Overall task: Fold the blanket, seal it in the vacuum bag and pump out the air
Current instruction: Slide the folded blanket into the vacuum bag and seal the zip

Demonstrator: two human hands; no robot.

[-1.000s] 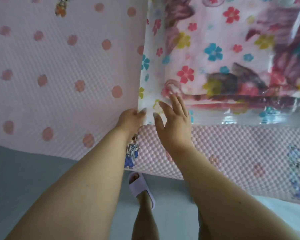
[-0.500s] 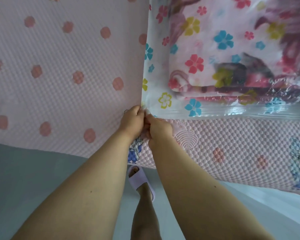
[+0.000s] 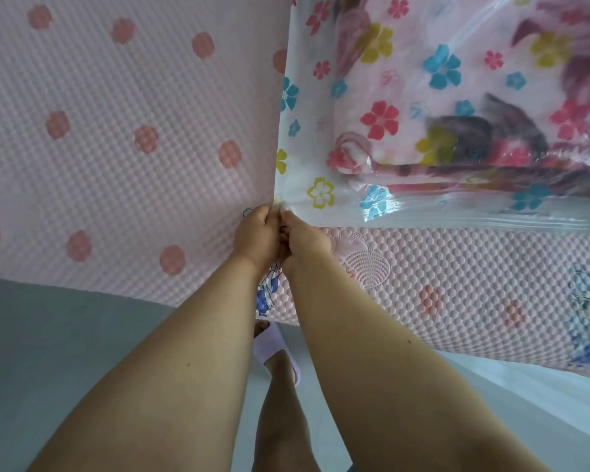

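At the vacuum bag [image 3: 321,158] corner, left hand [image 3: 258,235] and right hand [image 3: 302,238] pinch.

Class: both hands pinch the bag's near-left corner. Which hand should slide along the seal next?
Probably the right hand: the unsealed strip of the vacuum bag runs off to its side, while the left hand anchors the corner.

the blanket [image 3: 457,107] lies inside the bag [image 3: 307,158] on the mattress [image 3: 116,131], with both hands, left [image 3: 258,233] and right [image 3: 302,240], touching at the bag's near left corner, a slippered foot [image 3: 273,349] on the floor [image 3: 48,335] below.
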